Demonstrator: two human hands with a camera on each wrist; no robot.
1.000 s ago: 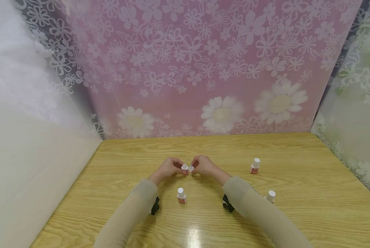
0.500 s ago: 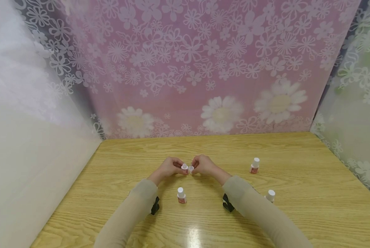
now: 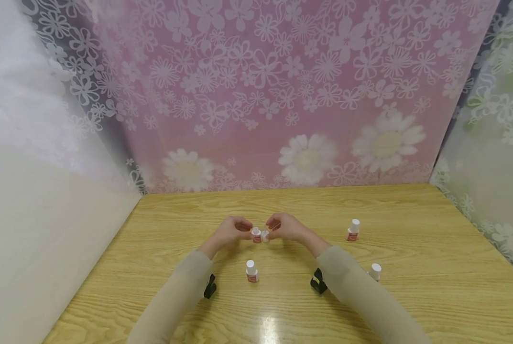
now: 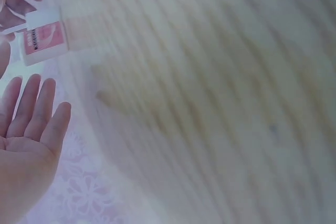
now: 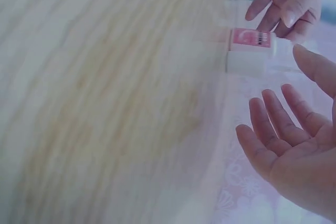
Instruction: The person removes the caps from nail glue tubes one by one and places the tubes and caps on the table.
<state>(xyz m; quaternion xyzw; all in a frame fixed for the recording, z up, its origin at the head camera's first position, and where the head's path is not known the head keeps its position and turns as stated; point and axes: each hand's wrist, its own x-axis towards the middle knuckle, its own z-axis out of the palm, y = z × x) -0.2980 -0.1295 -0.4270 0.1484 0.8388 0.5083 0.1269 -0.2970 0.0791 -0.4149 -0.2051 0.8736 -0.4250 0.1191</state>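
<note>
A small white bottle with a red label stands upright on the wooden table, its narrow white top bare. Beside it on the right is a small white cap-like piece, its details too small to tell. My left hand is at the bottle's left, thumb close to it, and its fingers lie extended in the left wrist view. On the other side, my right hand has its thumb by the white piece; the right wrist view shows spread, straight fingers. A thin pale line near the right fingers cannot be identified.
Another white-capped bottle stands in front of the hands. To the right are a farther capped bottle and a nearer one partly behind the right sleeve. A pink flowered curtain hangs behind the table.
Both hands have loosened from the bottle and the white piece, their fingers drawing slightly outward. The bottle and the white piece stay side by side; the forearms have spread a little apart.
</note>
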